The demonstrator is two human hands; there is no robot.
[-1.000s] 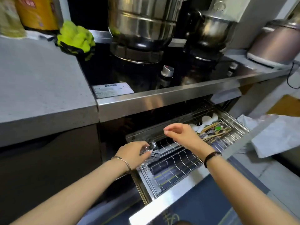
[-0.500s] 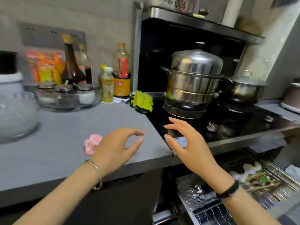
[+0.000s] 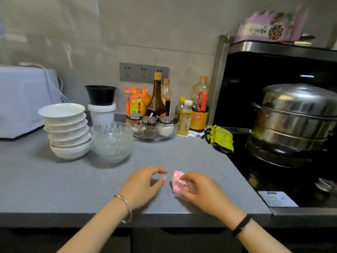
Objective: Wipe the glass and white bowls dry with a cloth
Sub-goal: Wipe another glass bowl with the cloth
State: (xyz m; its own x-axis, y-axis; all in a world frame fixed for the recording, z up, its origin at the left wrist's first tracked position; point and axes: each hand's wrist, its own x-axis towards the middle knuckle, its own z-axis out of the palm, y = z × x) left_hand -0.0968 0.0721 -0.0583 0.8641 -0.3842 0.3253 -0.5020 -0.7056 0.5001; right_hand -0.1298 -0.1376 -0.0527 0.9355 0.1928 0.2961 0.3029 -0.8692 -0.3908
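So the right hand (image 3: 200, 191) has its fingers (image 3: 185, 178) curled in around the little pink and white cloth (image 3: 176, 179). It's bunched into a wad on the grey counter (image 3: 54, 179), near the front edge, and the hand covers the wad's right side. Looks like a proper grip to me, though I can't tell whether it's lifted off the surface or just pressed down on it.

The left hand (image 3: 142, 185) is just to the left of the cloth, a small gap between them, not touching it. Its thumb and forefinger are apart in a loose C shape and there's nothing in it.

Now the bit that matters: the bowls are all back and to the left of both hands. The glass bowls (image 3: 112, 143) are nested in a stack, rims up, further back on the counter, and the white bowls (image 3: 67, 128) are stacked taller right beside them on the far left, the two stacks about touching. So the glass stack is the closer one, and the left hand is clearly the nearer hand to it.

My guess is that the empty left hand goes up and left for the top glass bowl while the right hangs on to the cloth. No bowl is out of its stack yet, so I'd say the actual wiping hasn't begun.
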